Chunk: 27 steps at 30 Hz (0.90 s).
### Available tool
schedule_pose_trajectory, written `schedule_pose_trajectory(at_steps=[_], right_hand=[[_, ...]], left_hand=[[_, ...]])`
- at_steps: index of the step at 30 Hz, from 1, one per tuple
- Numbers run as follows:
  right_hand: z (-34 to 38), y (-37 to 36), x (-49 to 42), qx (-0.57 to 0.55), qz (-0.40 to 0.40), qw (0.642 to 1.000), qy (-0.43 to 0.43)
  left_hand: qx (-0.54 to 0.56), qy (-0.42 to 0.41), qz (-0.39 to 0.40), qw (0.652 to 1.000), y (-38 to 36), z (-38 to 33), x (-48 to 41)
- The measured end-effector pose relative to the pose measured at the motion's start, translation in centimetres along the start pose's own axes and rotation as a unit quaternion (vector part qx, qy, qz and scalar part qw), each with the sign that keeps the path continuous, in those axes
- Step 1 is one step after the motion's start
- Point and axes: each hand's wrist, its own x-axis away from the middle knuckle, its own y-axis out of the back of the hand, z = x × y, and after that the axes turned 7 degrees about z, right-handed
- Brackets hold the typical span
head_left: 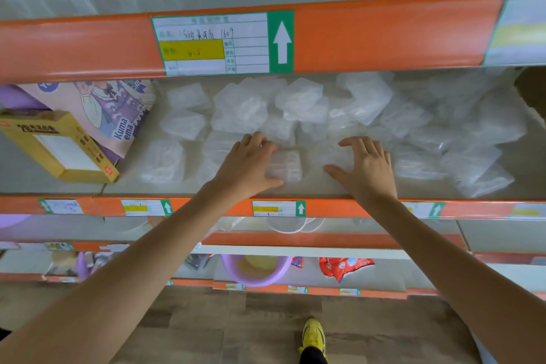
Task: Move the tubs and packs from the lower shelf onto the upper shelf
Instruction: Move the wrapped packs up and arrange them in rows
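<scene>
**Inspector:** State the position of the hands.

**Assessor:** Both are on the upper shelf [313,188]. The left hand [248,162] is curled over a small clear pack [288,167] near the front edge, with the fingers across its top and the thumb along its near side. I judge that a grip. The right hand [366,168] lies just beside it, palm down, with the fingers spread and nearly straight. It rests on another clear item too faint to identify and holds nothing.

**Inspector:** What appears done?

**Assessor:** A loose heap of clear packs [301,100] covers the shelf behind and to the right of the hands, several of them overlapping. A yellow box [59,145] and a printed carton [118,109] lie at the left end. Whether the heap came from below cannot be told.

**Inspector:** What is outstanding?

**Assessor:** On the lower shelf [339,241], directly beneath the hands, clear round tubs [288,224] show behind the rail. They are partly hidden, so no count is possible. Further down sit a purple tub [254,272] and red packs [344,269]. It is unclear whether they belong to this job.

**Inspector:** Finding?

**Assessor:** In my judgement the job is well advanced but not complete. The gripped pack is being set in place, and at least the clear tubs remain to be lifted.
</scene>
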Motion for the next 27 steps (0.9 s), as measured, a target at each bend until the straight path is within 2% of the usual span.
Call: schedule_pose_trajectory(at_steps=[3, 11, 17, 27], right_hand=[[0.0, -0.1, -0.1, -0.007, 0.016, 1.000, -0.004], [-0.1, -0.2, -0.2, -0.020, 0.026, 0.999, -0.023], [0.4, 0.5, 0.1, -0.031, 0.047, 0.998, -0.038], [2.0, 3.8, 4.4, -0.039, 0.090, 0.994, 0.040]], left_hand=[[0.044, 0.003, 0.016, 0.999, -0.2, -0.5, 0.3], [0.075, 0.032, -0.007, 0.997, -0.9, -1.1, 0.9], [0.117, 0.044, 0.012, 0.992, 0.2, -1.3, 1.4], [0.107, 0.003, -0.025, 0.994, 2.8, -0.7, 6.2]])
